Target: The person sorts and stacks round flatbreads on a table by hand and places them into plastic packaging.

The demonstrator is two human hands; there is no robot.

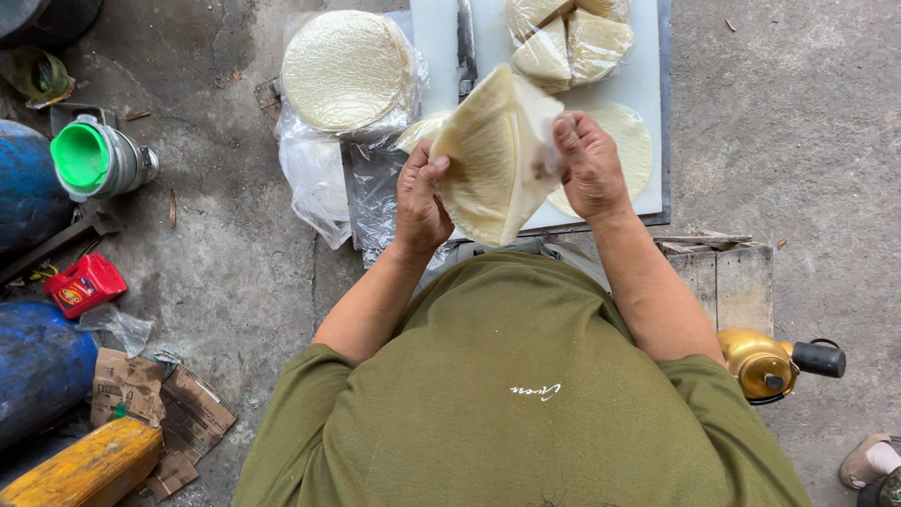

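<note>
A wedge-shaped stack of pale flatbread quarters (490, 160) sits partly inside a clear plastic bag, held up over the white board (648, 94). My left hand (419, 199) grips the stack's left edge. My right hand (589, 166) pinches the bag on the right side. Below my right hand a round flatbread (636, 141) lies flat on the board. At the board's far end lie bagged flatbread wedges (568, 42). To the left, a round stack of flatbreads (345, 70) rests on clear plastic.
Loose clear plastic bags (324, 183) lie on the concrete floor by the board. On the left are a green funnel in a metal can (94, 160), blue drums (28, 188), a red container (84, 284) and cardboard. A wooden crate (732, 277) and a brass torch (770, 364) stand right.
</note>
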